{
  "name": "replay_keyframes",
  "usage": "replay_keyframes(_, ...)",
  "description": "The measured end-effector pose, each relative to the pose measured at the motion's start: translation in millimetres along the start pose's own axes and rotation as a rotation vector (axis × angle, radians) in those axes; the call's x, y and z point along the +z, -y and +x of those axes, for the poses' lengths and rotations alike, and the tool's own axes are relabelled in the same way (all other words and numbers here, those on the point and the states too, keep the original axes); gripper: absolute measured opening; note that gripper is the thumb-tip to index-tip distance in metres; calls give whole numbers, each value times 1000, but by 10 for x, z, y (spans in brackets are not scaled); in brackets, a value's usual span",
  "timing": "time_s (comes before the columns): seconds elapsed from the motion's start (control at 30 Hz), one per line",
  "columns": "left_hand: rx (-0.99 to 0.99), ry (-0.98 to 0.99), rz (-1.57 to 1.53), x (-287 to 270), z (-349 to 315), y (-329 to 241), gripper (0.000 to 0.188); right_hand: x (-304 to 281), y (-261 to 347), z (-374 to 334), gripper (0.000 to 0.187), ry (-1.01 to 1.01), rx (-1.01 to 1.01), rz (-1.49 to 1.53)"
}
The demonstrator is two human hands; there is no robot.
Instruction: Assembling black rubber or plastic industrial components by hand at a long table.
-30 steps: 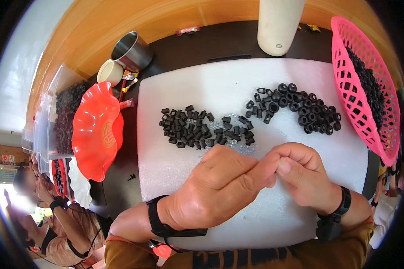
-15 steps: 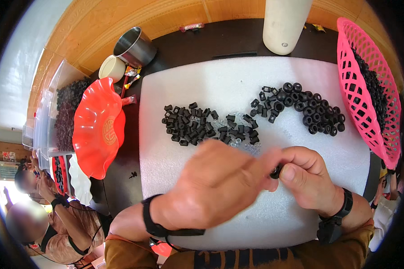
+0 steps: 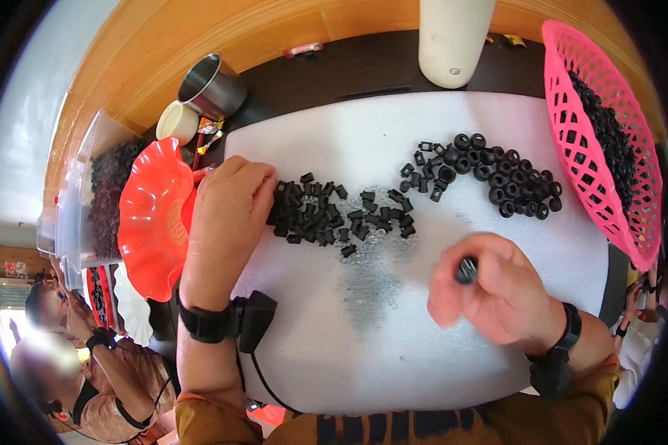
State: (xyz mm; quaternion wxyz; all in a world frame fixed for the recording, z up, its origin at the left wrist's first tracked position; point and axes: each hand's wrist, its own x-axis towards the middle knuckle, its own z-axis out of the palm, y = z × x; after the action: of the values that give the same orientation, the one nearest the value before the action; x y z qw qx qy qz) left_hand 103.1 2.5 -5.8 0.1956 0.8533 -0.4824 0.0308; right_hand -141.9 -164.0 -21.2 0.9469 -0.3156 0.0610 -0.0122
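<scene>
While your right hand (image 3: 490, 293) holds a small dark piece (image 3: 466, 271) up over the right half of the white foam mat (image 3: 312, 363), the round end of that piece faces you, between thumb and curled fingers. Your right fingers look closed around it, with little gap, though some blur hides their exact grip. Your left hand (image 3: 230, 208) is apart from it, at the mat's left edge, its fingers drawn together beside the pile of black sleeve-like parts (image 3: 315, 215). You have those fingertips turned away from view, so I cannot tell how far they are parted, whether they touch the pile, or whether they hold anything.

The step in hand looks like keeping one piece on the right as the left attends to the pile's edge. I judge that your next move calls for a fine pinch on one small part, without scattering its neighbours, and a steady right grip.

Among the sleeves lie small clear bits (image 3: 382, 236). To the right you have a cluster of round black rings (image 3: 508, 174), and beyond it a pink lattice basket (image 3: 635, 256) with more black parts inside. Just beside your left hand is a red scalloped dish (image 3: 152, 215); past the mat stands a metal cup (image 3: 219, 93).
</scene>
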Motion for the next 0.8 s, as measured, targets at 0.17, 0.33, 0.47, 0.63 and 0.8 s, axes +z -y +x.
replay_keyframes(0.17, 34, 35, 155, -9, -20, -85, 8, -3, 15, 10, 32, -45, 10, -23)
replay_keyframes(0.33, 23, 40, 198, -12, -11, -76, 8, 5, 24, 1, 28, -8, 15, -57)
replay_keyframes(0.47, -25, 88, 103, -49, -44, -70, 12, 12, 29, -9, 30, -47, 24, -88)
replay_keyframes(0.63, -48, 127, 97, -119, -97, -157, 13, -35, 16, -8, 27, 2, 20, -74)
replay_keyframes(0.8, -61, 126, 43, -153, -95, -111, 11, -19, 15, 12, 27, -1, 42, -59)
